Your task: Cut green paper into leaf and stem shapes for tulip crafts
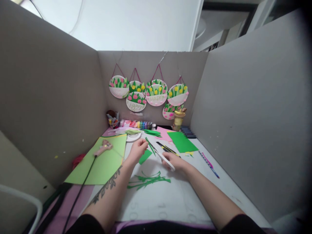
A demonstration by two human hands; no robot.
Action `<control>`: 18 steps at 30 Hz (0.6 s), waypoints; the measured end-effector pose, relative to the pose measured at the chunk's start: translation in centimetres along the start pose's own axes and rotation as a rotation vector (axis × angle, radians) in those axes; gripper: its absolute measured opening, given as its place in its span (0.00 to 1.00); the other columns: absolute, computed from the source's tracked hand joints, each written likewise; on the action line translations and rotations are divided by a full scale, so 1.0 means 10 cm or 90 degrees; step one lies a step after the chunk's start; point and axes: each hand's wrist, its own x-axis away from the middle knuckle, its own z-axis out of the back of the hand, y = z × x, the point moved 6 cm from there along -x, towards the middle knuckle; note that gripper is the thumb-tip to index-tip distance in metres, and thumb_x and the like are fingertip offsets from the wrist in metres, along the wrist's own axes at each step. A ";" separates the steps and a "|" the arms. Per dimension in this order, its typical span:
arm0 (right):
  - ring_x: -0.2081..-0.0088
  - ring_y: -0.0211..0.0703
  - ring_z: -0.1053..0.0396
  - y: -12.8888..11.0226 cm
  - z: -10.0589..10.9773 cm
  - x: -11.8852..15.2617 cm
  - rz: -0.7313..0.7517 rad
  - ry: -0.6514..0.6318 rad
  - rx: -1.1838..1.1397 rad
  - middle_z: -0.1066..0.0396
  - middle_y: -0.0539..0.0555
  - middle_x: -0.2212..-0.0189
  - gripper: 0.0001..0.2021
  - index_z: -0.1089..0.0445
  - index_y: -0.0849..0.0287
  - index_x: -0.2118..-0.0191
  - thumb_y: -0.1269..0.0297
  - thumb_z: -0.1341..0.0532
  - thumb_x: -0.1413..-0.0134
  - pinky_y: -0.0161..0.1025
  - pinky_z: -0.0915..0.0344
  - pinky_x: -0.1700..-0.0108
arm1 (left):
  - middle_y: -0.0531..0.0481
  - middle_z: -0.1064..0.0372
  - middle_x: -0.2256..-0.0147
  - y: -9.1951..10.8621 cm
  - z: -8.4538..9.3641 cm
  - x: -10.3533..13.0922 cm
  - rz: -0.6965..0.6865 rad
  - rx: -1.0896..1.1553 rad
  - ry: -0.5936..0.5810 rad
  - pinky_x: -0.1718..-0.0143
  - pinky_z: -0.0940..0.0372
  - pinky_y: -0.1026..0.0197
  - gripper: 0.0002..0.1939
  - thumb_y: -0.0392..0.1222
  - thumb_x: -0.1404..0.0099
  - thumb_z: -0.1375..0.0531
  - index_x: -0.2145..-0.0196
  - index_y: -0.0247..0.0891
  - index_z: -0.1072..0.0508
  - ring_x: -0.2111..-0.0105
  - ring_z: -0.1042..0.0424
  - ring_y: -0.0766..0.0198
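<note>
My right hand (170,161) grips white-handled scissors (166,160), their blades pointing up and left. A narrow green paper strip (150,146) slants down beside the blades, by the fingertips of my left hand (138,149). That hand is closed in a pinch at the green paper; the exact contact is partly hidden. Just below its fingers shows a larger green paper piece (145,157); I cannot tell whether it is held or lies on the table. Nearer to me, a loose pile of thin green paper offcuts (151,180) rests on the white table surface (156,201).
At left, a glue gun (103,148) with a black cord lies on light green sheets (97,169). Cutter knives (168,149), a green sheet (182,142) and a pen (209,165) lie to the right. Paint bottles (143,125) line the back; paper-plate flower baskets (156,94) hang above.
</note>
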 end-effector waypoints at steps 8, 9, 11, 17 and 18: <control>0.81 0.31 0.42 0.00 0.03 0.00 0.010 -0.017 0.008 0.38 0.44 0.81 0.06 0.40 0.58 0.72 0.69 0.42 0.62 0.28 0.46 0.80 | 0.59 0.45 0.84 0.01 -0.03 0.03 0.014 -0.019 -0.017 0.82 0.54 0.68 0.10 0.45 0.49 0.42 0.80 0.38 0.39 0.84 0.49 0.73; 0.81 0.31 0.42 0.01 0.02 0.01 0.007 -0.016 0.007 0.39 0.44 0.81 0.06 0.40 0.58 0.72 0.69 0.42 0.62 0.28 0.46 0.80 | 0.59 0.45 0.84 0.01 -0.03 0.03 0.015 -0.021 -0.018 0.82 0.54 0.68 0.10 0.45 0.49 0.42 0.80 0.38 0.39 0.84 0.49 0.73; 0.81 0.31 0.42 0.02 0.03 0.01 0.006 -0.012 0.007 0.39 0.44 0.81 0.06 0.40 0.58 0.72 0.70 0.43 0.61 0.28 0.46 0.80 | 0.59 0.45 0.84 0.01 -0.04 0.03 0.018 -0.022 -0.019 0.81 0.54 0.68 0.10 0.45 0.49 0.42 0.80 0.38 0.39 0.84 0.50 0.73; 0.81 0.31 0.43 0.01 0.03 0.02 0.011 -0.003 0.011 0.39 0.44 0.81 0.05 0.40 0.58 0.73 0.69 0.43 0.61 0.28 0.47 0.81 | 0.60 0.45 0.84 -0.02 -0.04 0.03 0.027 -0.021 -0.020 0.81 0.54 0.68 0.10 0.45 0.49 0.42 0.80 0.38 0.39 0.84 0.49 0.73; 0.81 0.31 0.42 0.01 0.03 0.02 0.012 -0.002 0.018 0.38 0.44 0.81 0.05 0.40 0.58 0.73 0.69 0.42 0.61 0.28 0.47 0.81 | 0.60 0.45 0.84 -0.02 -0.04 0.03 0.029 -0.020 -0.020 0.81 0.54 0.68 0.10 0.45 0.49 0.42 0.79 0.38 0.39 0.84 0.49 0.73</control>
